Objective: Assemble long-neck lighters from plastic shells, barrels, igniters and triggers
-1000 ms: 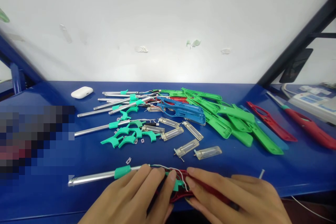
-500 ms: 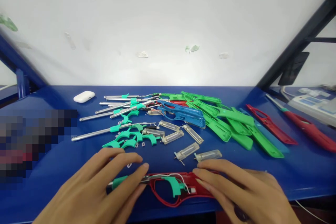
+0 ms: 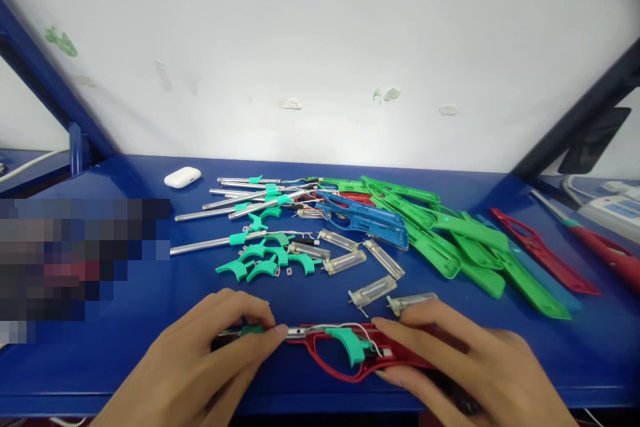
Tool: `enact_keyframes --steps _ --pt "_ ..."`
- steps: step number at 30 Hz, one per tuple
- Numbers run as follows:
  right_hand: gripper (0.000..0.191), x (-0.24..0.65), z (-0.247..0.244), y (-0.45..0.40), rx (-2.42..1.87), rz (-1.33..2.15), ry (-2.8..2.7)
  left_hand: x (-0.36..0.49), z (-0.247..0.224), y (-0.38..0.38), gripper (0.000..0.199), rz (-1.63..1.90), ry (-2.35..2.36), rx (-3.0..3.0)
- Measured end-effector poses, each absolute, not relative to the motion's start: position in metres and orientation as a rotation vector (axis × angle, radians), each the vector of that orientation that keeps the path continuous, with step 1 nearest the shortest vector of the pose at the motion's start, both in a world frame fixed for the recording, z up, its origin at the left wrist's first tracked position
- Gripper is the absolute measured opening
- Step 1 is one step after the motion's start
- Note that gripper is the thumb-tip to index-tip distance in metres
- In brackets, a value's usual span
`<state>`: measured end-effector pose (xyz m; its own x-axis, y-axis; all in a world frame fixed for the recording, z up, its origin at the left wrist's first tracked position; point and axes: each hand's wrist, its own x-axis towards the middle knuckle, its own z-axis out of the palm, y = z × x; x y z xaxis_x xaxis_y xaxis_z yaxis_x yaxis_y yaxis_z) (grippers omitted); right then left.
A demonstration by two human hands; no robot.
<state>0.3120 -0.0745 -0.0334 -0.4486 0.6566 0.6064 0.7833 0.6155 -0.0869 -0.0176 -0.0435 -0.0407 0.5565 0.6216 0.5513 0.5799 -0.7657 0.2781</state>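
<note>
A red lighter shell half [image 3: 333, 369] lies hollow side up near the table's front edge. Inside it sit a teal trigger [image 3: 353, 345] and a white wire [image 3: 366, 329] that curves to a small white-tipped part. My left hand [image 3: 210, 347] pinches the metal tube [image 3: 297, 333] at the shell's left end, thumb and forefinger closed on it. My right hand [image 3: 470, 353] grips the right part of the red shell half, fingers on top and thumb along the near side. Its palm side is hidden. One clear fuel tank [image 3: 413, 300] lies just beyond its fingertips.
Behind my hands lie several clear fuel tanks [image 3: 374, 291], teal triggers [image 3: 263, 268] and metal tubes [image 3: 200, 245]. A blue shell half [image 3: 367, 219] and several green shell halves [image 3: 470, 230] are heaped farther right. A white earbud case [image 3: 183, 177] stands at the back left, before the wall.
The view has shifted, so the scene sits farther right. My left fingers have drawn together on the metal tube, whose end by the shell now shows. My right hand stays on the shell half.
</note>
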Motion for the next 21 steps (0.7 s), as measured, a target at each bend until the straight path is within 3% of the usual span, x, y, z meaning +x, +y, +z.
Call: enact_keyframes --steps 6,16,21 --pt "0.05 0.311 -0.035 -0.076 -1.167 -0.282 -2.222 -0.011 -0.035 -0.044 0.03 0.928 1.031 2.639" --pt "0.028 0.34 -0.06 -0.088 -1.26 -0.413 -1.998 -0.018 -0.036 -0.045 0.025 1.034 1.1 2.842" --pt "0.02 0.341 -0.049 -0.08 -1.293 -0.408 -1.959 -0.023 -0.025 -0.03 0.017 1.102 1.261 2.793"
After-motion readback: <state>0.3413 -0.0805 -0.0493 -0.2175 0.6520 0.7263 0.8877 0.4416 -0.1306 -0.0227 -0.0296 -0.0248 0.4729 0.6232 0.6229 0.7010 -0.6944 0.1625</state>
